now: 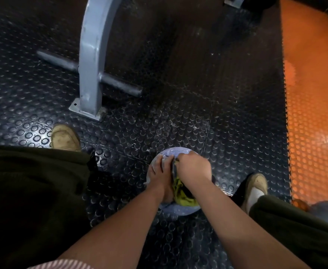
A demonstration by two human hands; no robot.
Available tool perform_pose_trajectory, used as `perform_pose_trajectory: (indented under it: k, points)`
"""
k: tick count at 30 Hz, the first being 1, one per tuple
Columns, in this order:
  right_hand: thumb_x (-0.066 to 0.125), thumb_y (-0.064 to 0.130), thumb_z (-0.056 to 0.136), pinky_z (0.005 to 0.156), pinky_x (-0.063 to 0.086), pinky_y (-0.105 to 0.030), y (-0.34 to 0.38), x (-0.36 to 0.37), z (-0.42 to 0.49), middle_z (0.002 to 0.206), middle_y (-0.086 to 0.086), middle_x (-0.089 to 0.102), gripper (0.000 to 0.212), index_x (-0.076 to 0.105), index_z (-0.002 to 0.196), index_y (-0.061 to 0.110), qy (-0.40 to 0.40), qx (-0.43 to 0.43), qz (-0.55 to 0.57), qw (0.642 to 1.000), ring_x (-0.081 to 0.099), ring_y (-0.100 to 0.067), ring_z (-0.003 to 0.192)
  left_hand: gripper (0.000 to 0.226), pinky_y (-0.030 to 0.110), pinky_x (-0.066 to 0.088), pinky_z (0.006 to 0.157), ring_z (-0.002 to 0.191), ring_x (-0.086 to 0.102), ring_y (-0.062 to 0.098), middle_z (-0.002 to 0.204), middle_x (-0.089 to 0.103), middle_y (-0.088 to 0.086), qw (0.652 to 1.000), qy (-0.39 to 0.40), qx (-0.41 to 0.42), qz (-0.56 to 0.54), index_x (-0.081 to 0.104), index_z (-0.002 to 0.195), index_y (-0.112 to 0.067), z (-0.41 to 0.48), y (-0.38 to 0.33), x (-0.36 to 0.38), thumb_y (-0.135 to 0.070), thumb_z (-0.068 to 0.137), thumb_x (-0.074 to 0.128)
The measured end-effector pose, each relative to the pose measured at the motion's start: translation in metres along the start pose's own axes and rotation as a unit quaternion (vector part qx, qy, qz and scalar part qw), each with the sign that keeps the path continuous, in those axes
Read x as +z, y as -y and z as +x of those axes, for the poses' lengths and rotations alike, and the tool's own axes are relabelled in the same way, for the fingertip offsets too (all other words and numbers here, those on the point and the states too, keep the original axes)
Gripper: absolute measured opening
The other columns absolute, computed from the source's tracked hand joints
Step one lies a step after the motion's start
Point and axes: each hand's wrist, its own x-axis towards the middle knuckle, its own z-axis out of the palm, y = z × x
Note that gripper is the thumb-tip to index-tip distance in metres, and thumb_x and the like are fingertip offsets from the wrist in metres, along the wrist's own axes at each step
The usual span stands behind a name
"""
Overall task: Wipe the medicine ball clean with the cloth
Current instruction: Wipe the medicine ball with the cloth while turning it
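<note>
A dusty blue-grey medicine ball [175, 152] sits on the studded black floor between my feet. My left hand [160, 168] lies on its upper left side with the fingers spread over the surface. My right hand [193, 167] grips a yellow-green cloth [180, 193] and presses it on the top of the ball. Part of the cloth hangs down between my wrists. My arms hide most of the ball's near half.
A grey steel upright [90, 74] bolted to the floor, with a cross bar [120, 86], stands behind my left foot [65, 137]. My right foot [255, 186] is beside the ball. An orange studded mat [314, 94] runs along the right. A second ball [326, 209] shows at the right edge.
</note>
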Motion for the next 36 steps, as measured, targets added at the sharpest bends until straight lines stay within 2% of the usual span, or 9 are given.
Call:
perform_pose_trajectory:
  k: [3,7,10,17,21,25,28,32,36]
  points:
    - [0.041,0.012,0.097,0.062,0.04,-0.03,0.005,-0.002,0.009,0.119,-0.009,0.055,0.027,0.06,0.116,0.015,0.004,0.001,0.0,1.0,0.061,-0.024,0.098,0.124,0.047,0.011,0.12,0.145,-0.02,0.03,0.154,-0.031,-0.005,0.999,-0.003,-0.009,-0.032,-0.018,0.148,-0.04,0.005,0.001,-0.004,-0.039,0.071,0.081]
    - [0.041,0.026,0.099,0.063,0.042,-0.032,-0.013,0.014,-0.015,0.118,-0.008,0.052,0.026,0.055,0.121,0.022,0.002,-0.005,0.024,1.0,0.061,-0.029,0.093,0.119,0.048,0.014,0.119,0.145,-0.014,0.03,0.157,-0.02,-0.003,0.999,-0.015,0.014,-0.05,-0.009,0.149,-0.041,0.002,0.005,-0.006,-0.04,0.07,0.08]
    - [0.039,0.033,0.099,0.065,0.044,-0.032,-0.019,0.022,-0.042,0.115,-0.006,0.053,0.028,0.055,0.12,0.023,-0.001,-0.041,-0.011,0.999,0.061,-0.029,0.094,0.124,0.054,0.016,0.118,0.145,-0.014,0.031,0.157,-0.02,-0.004,0.998,-0.012,0.027,-0.054,-0.008,0.149,-0.041,-0.003,0.007,-0.005,-0.043,0.065,0.084]
    - [0.042,0.012,0.096,0.06,0.041,-0.029,-0.006,0.002,-0.003,0.112,-0.004,0.059,0.027,0.062,0.113,0.017,0.007,-0.009,-0.04,0.999,0.063,-0.022,0.093,0.126,0.051,0.015,0.119,0.143,-0.028,0.035,0.15,-0.039,-0.003,0.999,0.008,0.0,0.04,-0.025,0.145,-0.039,-0.002,-0.006,0.005,-0.034,0.074,0.078]
    - [0.041,0.016,0.098,0.063,0.044,-0.032,-0.008,0.007,-0.006,0.119,-0.008,0.055,0.028,0.058,0.12,0.019,-0.005,0.01,0.003,1.0,0.062,-0.025,0.095,0.117,0.048,0.008,0.121,0.143,-0.023,0.033,0.149,-0.034,-0.004,0.999,-0.014,0.016,0.026,-0.018,0.147,-0.037,0.0,-0.002,0.003,-0.035,0.076,0.074]
    - [0.041,0.026,0.097,0.063,0.042,-0.031,-0.019,0.029,-0.044,0.115,-0.005,0.055,0.025,0.055,0.117,0.023,-0.021,-0.007,0.024,0.999,0.062,-0.027,0.094,0.116,0.049,0.012,0.12,0.146,-0.014,0.03,0.157,-0.021,-0.005,0.998,-0.032,0.015,-0.053,-0.01,0.149,-0.038,0.004,0.001,0.003,-0.041,0.072,0.077]
    - [0.042,0.025,0.096,0.063,0.041,-0.031,-0.02,0.025,-0.042,0.112,-0.005,0.056,0.023,0.06,0.111,0.021,-0.012,-0.007,0.024,1.0,0.062,-0.026,0.094,0.119,0.051,0.012,0.119,0.145,-0.016,0.031,0.156,-0.023,-0.006,0.999,-0.026,0.014,-0.044,-0.011,0.15,-0.037,0.001,0.001,0.003,-0.041,0.07,0.078]
    - [0.045,0.018,0.096,0.059,0.039,-0.029,-0.013,0.009,-0.007,0.116,-0.005,0.056,0.022,0.064,0.107,0.018,-0.017,0.005,0.004,1.0,0.062,-0.023,0.09,0.122,0.05,0.009,0.12,0.143,-0.024,0.031,0.147,-0.037,-0.009,0.999,-0.005,0.005,0.033,-0.022,0.147,-0.037,-0.002,-0.005,0.005,-0.037,0.075,0.077]
    - [0.043,0.012,0.096,0.064,0.043,-0.03,-0.006,0.002,0.005,0.115,-0.006,0.059,0.025,0.063,0.11,0.014,-0.001,-0.012,-0.013,1.0,0.061,-0.022,0.096,0.125,0.052,0.013,0.119,0.145,-0.022,0.031,0.154,-0.03,-0.008,1.0,-0.009,-0.011,-0.011,-0.019,0.147,-0.041,0.001,-0.002,0.003,-0.04,0.071,0.08]
